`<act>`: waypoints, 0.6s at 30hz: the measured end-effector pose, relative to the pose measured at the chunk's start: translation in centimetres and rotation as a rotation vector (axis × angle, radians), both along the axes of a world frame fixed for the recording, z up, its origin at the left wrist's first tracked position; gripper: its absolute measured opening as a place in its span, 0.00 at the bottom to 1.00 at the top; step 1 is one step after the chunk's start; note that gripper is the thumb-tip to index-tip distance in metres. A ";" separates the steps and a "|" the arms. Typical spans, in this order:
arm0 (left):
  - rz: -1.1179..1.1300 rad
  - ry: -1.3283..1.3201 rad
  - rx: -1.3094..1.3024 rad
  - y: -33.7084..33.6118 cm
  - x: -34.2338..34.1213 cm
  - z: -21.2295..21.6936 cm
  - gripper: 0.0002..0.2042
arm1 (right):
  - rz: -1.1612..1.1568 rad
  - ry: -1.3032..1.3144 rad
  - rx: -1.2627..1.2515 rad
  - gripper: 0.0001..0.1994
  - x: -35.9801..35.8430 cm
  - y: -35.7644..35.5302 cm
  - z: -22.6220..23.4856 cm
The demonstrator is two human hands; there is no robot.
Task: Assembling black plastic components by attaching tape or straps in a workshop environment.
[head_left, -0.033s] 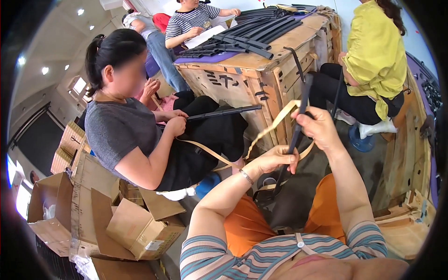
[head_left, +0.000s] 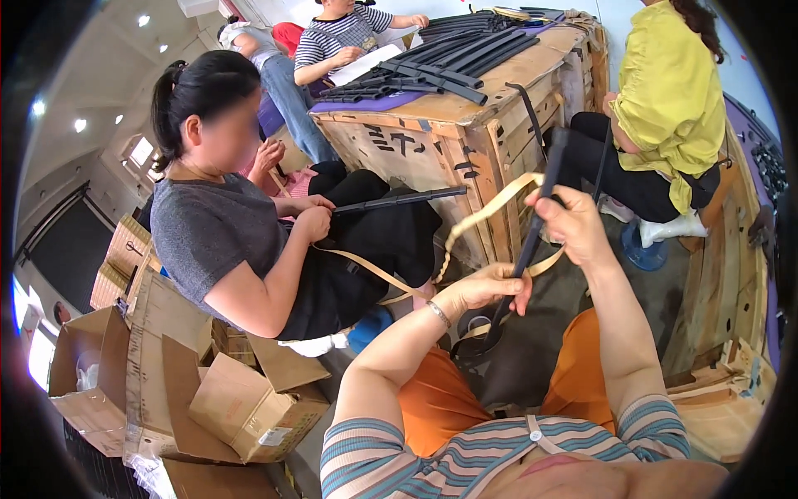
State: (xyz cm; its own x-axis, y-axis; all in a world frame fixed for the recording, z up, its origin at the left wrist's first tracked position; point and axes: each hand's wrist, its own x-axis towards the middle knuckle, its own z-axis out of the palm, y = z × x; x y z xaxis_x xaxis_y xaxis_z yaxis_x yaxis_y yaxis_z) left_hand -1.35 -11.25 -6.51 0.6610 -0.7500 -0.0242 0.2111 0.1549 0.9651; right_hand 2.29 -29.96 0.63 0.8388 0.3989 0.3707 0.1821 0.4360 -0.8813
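Note:
A slim black bar (head_left: 552, 162) slants up and away in front of me. Low on it, my left hand (head_left: 486, 287) is closed round the bar, thumb on top. Higher up, my right hand (head_left: 575, 226) is closed at the bar, pinching a pale yellow strip (head_left: 500, 202) against it; the fingertips are partly hidden. One length of the strip runs down to the left in a twisted tail. Another piece shows between my two hands, under the right one. The bar's lower end reaches between my knees.
A co-worker in a grey shirt (head_left: 208, 224) sits at left, holding a similar black bar (head_left: 399, 201). Ahead stands a wooden crate (head_left: 399, 154) with many black bars (head_left: 440, 66) on top. Opened cardboard boxes (head_left: 249, 407) lie lower left. A person in yellow (head_left: 669, 108) sits at right.
My right hand and the bar's upper end have shifted slightly right. The yellow strip has moved a little with them. My left hand has barely moved.

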 end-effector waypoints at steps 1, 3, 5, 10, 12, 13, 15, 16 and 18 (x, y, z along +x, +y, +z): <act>-0.042 0.047 0.037 0.2 -0.1 -0.3 0.18 | -0.010 0.017 0.035 0.10 0.5 -0.6 -0.1; -0.085 0.095 0.072 0.4 -0.2 -0.9 0.17 | -0.022 0.034 0.070 0.10 1.2 -1.7 -0.4; -0.026 0.115 0.048 0.3 -0.1 -0.9 0.16 | 0.047 0.127 0.184 0.12 1.6 -2.3 -0.5; 0.379 -0.005 0.138 0.3 0.0 1.5 0.12 | 0.043 0.208 0.071 0.12 2.1 -2.3 -0.8; 0.497 -0.027 0.096 -0.3 -0.2 2.7 0.13 | 0.137 0.223 -0.082 0.11 2.1 -1.7 -1.6; 0.551 -0.010 0.038 -0.2 -0.3 3.2 0.14 | 0.175 0.246 -0.141 0.11 1.5 -0.7 -1.8; 0.616 0.001 -0.047 0.0 -0.1 3.6 0.14 | 0.258 0.274 -0.216 0.11 0.5 1.0 -2.3; 0.647 0.020 -0.103 0.2 0.0 3.6 0.14 | 0.256 0.240 -0.238 0.11 0.1 1.5 -2.4; 0.655 0.005 -0.125 0.5 0.1 3.8 0.13 | 0.329 0.238 -0.260 0.11 -0.5 2.1 -2.5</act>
